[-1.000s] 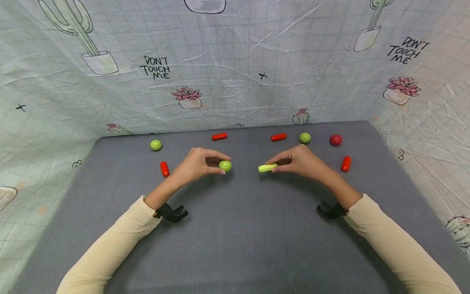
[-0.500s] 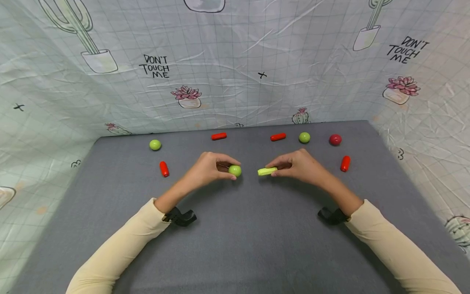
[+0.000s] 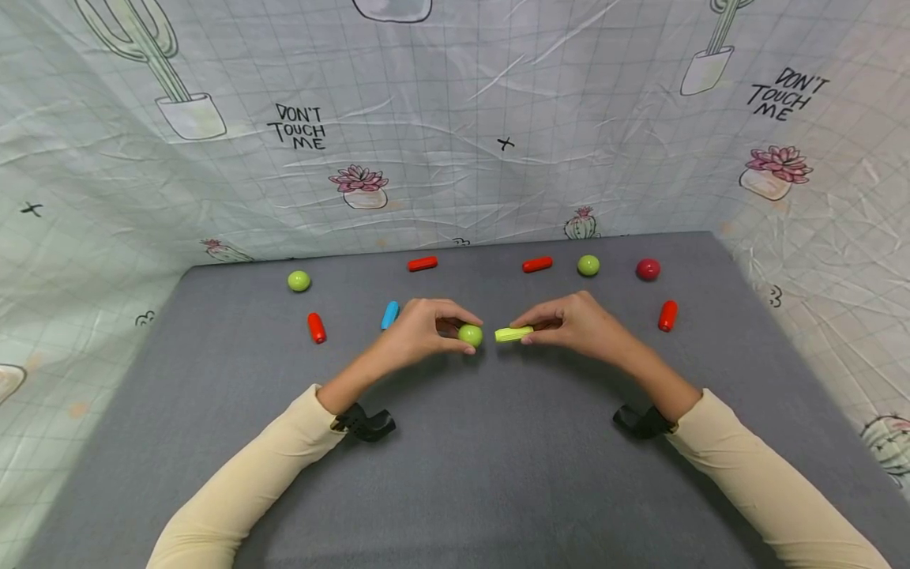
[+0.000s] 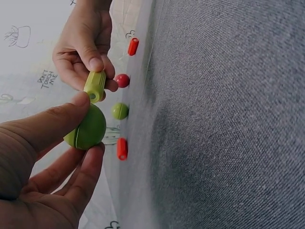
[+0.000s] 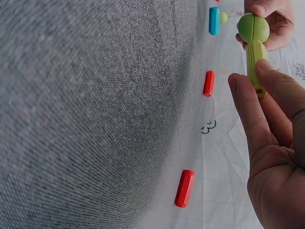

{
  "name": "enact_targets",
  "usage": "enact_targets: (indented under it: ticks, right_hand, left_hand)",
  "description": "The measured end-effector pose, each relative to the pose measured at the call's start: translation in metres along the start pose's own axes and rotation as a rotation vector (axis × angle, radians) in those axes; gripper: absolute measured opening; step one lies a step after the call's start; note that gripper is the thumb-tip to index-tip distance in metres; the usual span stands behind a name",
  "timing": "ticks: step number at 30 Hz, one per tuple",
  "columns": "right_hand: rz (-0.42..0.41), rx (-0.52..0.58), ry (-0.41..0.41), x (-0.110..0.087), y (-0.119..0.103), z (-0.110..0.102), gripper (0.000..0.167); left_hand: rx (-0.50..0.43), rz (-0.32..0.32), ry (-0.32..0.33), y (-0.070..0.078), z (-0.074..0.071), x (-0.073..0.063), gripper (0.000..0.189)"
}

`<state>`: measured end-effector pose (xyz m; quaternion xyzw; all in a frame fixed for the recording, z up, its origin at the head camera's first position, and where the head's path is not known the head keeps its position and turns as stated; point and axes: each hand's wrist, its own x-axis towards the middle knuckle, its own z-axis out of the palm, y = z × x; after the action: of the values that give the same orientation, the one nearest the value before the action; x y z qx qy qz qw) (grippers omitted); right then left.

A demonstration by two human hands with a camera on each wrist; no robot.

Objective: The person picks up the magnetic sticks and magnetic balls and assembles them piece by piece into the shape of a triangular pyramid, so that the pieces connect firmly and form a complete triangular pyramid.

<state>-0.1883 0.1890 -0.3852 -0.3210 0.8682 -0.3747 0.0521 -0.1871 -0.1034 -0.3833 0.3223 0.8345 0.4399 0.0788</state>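
Note:
Above the middle of the table, my left hand [image 3: 424, 332] pinches a green ball [image 3: 470, 336] between thumb and fingertips. A seam runs round this ball [image 4: 90, 128] in the left wrist view. Facing it, my right hand [image 3: 579, 322] pinches a ribbed yellow-green stick [image 3: 513, 334] near its right end, the free end pointing at the ball. A small hole shows in the end of the stick [image 4: 95, 87] in the left wrist view. In the head view a narrow gap parts ball and stick. Just behind the left hand lies a blue stick [image 3: 390, 314].
Along the back of the grey table [image 3: 455, 474] lie two red sticks [image 3: 423, 264], [image 3: 536, 265], a green ball [image 3: 588, 265] and a red ball [image 3: 648, 269]. Another green ball [image 3: 298, 280] and red stick [image 3: 316, 328] lie left, one red stick [image 3: 667, 316] right. A printed cloth [image 3: 441, 118] hangs behind.
My left hand has moved right and slightly nearer with the green ball, closing in on the stick. The blue stick has come into sight behind it. My right hand has shifted only slightly.

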Motion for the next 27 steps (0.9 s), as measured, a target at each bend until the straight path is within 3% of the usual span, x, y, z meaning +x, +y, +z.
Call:
enact_targets:
  ticks: [27]
  right_hand:
    - [-0.047,0.045,-0.001,0.0036,-0.0016,0.0063,0.026]
  left_hand:
    - [-0.005,-0.008,-0.007,0.0022,0.0080,0.0046,0.037]
